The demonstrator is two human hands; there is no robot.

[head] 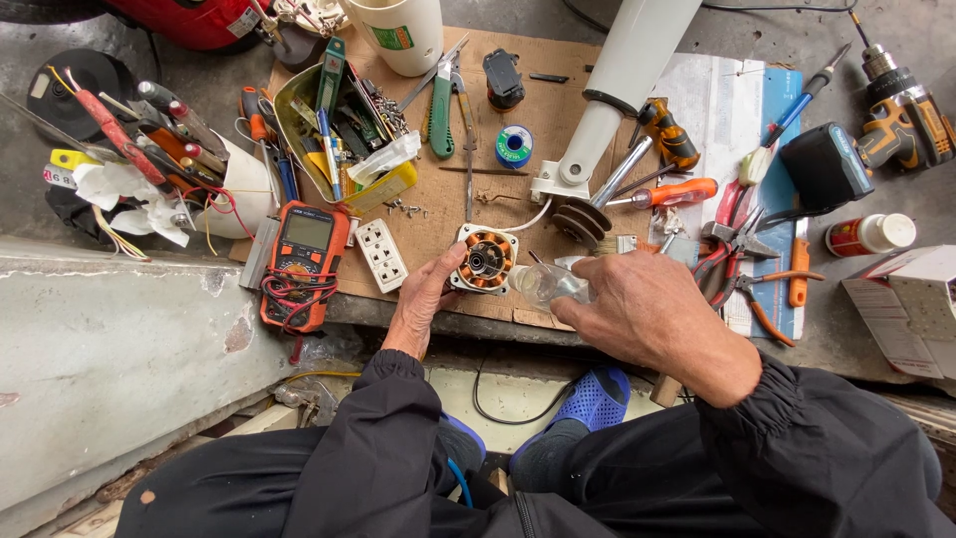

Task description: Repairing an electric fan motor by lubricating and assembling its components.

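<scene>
A small motor stator with copper windings (485,261) sits on a sheet of cardboard (538,110) at its near edge. My left hand (426,299) grips the stator's left side, thumb up against it. My right hand (637,309) holds a small clear plastic bottle (546,284) with its tip pointed at the stator's right side. A white wire runs from the stator toward a white fan stand (602,110) lying on the cardboard.
An orange multimeter (302,261) and a white socket strip (382,255) lie to the left. Screwdrivers (677,192), pliers (742,254) and a cordless drill (896,120) are on the right. A tin of tools (339,130) and a solder spool (514,145) sit behind.
</scene>
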